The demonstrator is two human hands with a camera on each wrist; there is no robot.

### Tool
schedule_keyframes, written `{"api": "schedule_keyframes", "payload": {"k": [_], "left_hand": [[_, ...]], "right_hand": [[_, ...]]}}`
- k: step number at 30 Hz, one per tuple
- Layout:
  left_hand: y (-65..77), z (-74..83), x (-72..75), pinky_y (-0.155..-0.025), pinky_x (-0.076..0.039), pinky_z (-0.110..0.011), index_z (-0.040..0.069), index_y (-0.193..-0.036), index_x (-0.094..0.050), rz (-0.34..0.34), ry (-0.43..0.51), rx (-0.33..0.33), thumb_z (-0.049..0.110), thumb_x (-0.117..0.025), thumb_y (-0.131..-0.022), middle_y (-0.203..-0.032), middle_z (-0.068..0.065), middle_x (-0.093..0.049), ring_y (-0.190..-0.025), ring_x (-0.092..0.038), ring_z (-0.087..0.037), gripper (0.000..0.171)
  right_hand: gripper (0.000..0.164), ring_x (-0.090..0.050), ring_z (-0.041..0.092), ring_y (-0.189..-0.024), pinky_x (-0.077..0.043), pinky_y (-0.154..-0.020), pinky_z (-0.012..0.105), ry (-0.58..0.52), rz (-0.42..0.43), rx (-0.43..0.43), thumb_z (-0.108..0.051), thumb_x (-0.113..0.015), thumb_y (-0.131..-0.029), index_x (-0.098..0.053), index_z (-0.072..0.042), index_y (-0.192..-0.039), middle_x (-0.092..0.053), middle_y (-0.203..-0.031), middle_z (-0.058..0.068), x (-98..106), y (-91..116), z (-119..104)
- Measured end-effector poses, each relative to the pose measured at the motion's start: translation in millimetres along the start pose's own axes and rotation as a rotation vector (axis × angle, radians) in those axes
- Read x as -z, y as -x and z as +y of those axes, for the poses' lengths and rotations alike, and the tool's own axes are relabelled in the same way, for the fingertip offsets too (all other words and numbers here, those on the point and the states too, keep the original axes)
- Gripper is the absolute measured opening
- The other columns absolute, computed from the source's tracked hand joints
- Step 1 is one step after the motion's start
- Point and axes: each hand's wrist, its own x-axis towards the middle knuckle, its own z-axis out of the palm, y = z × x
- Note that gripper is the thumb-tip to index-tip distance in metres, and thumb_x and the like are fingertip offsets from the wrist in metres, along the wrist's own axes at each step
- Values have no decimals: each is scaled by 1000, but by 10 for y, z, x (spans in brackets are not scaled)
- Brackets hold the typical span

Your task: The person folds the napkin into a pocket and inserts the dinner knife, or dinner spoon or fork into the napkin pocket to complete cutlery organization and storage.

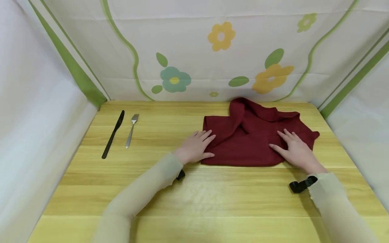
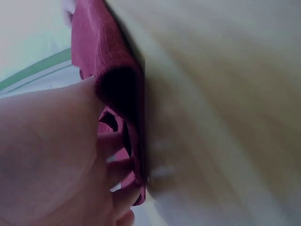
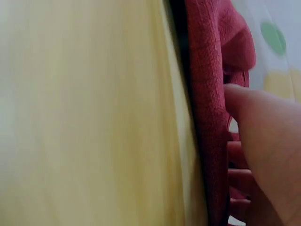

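Note:
A dark red knit garment [image 1: 249, 148] lies partly folded on the table, with a bunched, raised fold towards the back wall. My left hand [image 1: 196, 147] rests at its left edge, fingers reaching onto the cloth. On the right part of the garment lies my right hand [image 1: 295, 151], fingers spread and thumb pointing inward. In the left wrist view the cloth [image 2: 108, 42] forms an open loop at its folded end, beside the thumb. The right wrist view shows a thick rolled front edge [image 3: 207, 94] with the thumb against it and the fingers over the cloth behind.
A black knife [image 1: 113, 133] and a silver fork [image 1: 132, 131] lie on the left side of the wooden table [image 1: 194, 206]. White curtains with flower prints [image 1: 194, 40] enclose the table at the back and both sides.

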Motion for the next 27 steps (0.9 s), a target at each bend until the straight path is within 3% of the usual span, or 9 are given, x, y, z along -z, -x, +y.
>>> {"api": "schedule_keyframes", "payload": {"k": [4,8,15,21,24,27], "left_hand": [[261,-103,-48,-123,-11,-40,17,-165,-11,-25,-38,19,61,-37,-106,-170,-6,-8,-154,-12,-25,78],[526,-222,-86,-123,-11,-42,14,-165,-11,-29,15,23,58,-38,-106,-169,-8,-6,-154,-12,-26,78],[901,-446,-195,-122,-12,-47,8,-163,-19,43,101,21,53,-45,-106,-168,-14,-11,-152,-17,-31,78],[1040,-541,-233,-122,-14,-49,7,-162,-22,83,128,35,53,-48,-105,-167,-15,-14,-152,-19,-33,78],[1038,-538,-209,-122,-15,-48,4,-161,-27,97,124,28,52,-52,-104,-166,-17,-19,-151,-20,-34,78],[1011,-523,-179,-121,-18,-47,0,-156,-38,158,133,2,48,-60,-102,-162,-20,-30,-149,-25,-35,75]], "right_hand": [[90,-17,58,-143,-22,-108,73,52,-8,32,-64,-55,-98,-36,4,-155,-23,-159,34,-66,-8,-241],[89,-22,56,-143,-24,-110,70,80,4,78,-64,-55,-98,-39,2,-154,-26,-158,32,-148,-4,-481],[88,-22,53,-144,-23,-114,64,118,21,116,-67,-50,-98,-39,0,-155,-27,-160,29,-323,-7,-818],[89,-20,53,-145,-21,-115,63,141,11,107,-68,-47,-99,-38,0,-156,-26,-161,28,-367,-18,-954],[88,-21,51,-146,-22,-115,62,114,2,111,-66,-50,-98,-38,0,-156,-27,-160,28,-314,-6,-994],[85,-25,46,-147,-25,-115,60,41,42,143,-62,-57,-98,-42,1,-153,-31,-160,25,-238,2,-1055]]}}
